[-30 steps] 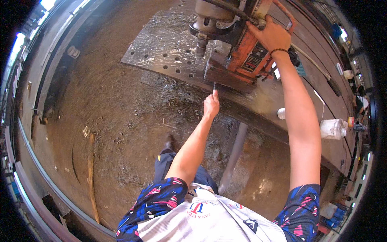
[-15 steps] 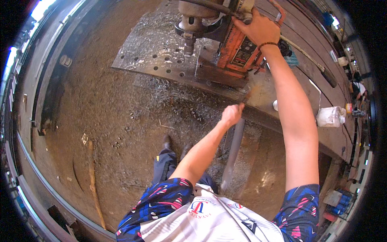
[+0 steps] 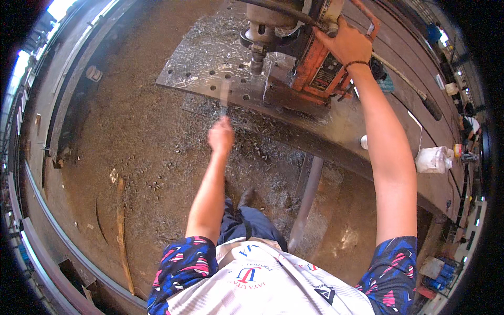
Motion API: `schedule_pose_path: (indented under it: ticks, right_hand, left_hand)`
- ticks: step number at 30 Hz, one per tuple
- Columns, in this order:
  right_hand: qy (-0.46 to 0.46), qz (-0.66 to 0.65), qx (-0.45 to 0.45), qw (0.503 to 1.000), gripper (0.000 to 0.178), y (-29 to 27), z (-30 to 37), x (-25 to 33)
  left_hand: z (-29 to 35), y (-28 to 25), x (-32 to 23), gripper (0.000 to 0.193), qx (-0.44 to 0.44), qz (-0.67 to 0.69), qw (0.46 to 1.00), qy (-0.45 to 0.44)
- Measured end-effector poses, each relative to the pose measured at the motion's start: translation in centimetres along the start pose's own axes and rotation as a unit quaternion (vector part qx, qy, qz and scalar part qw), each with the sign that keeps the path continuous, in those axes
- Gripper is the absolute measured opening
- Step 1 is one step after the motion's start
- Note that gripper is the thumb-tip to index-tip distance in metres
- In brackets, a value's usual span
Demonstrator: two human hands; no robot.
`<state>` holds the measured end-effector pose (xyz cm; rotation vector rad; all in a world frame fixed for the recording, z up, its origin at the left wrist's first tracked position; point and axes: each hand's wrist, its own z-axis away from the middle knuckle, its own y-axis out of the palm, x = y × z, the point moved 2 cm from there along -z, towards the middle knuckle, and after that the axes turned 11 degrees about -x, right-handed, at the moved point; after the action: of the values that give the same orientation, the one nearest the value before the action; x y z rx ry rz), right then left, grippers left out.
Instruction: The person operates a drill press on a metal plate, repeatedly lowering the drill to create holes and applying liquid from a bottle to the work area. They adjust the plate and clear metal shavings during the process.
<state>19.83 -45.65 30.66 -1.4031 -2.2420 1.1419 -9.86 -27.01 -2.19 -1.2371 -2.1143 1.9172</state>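
My left hand is closed around a thin brush, smeared by motion, which points toward the near edge of a drilled steel plate. Rows of holes and bright metal shavings cover that plate. On the steel stands an orange magnetic drill, its annular cutter hanging over the plate, apart from its surface. My right hand grips the upper part of the drill body, thumb toward the cutter side; its other fingertips are partly hidden behind the machine.
Curled shavings litter the ground below the plate edge. A pipe-like leg slopes down under the worktop. At the right stand a white plastic jug and a long dark-gripped handle. A wooden stick lies at the left.
My left hand has swung left and forward with the brush, from beside the drill's base to the plate's near edge. My right hand keeps its hold on the drill.
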Motion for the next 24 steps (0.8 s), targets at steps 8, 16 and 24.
schedule_pose_path:
  ticks: [8,16,24]
  right_hand:
    - [0.011,0.019,0.012,1.000,0.079,-0.8,0.3,0.4]
    - [0.008,0.017,-0.022,1.000,0.081,-0.6,1.0,0.1]
    - [0.022,-0.002,-0.027,0.999,0.078,-1.0,1.9,0.7]
  left_hand:
    - [10.6,4.5,-18.0,0.051,0.272,0.181,0.943,0.059]
    - [-1.7,2.5,-8.6,0.032,0.133,-0.034,0.984,0.111]
    - [-10.8,-7.7,8.9,0.063,-0.045,-0.045,0.986,-0.154]
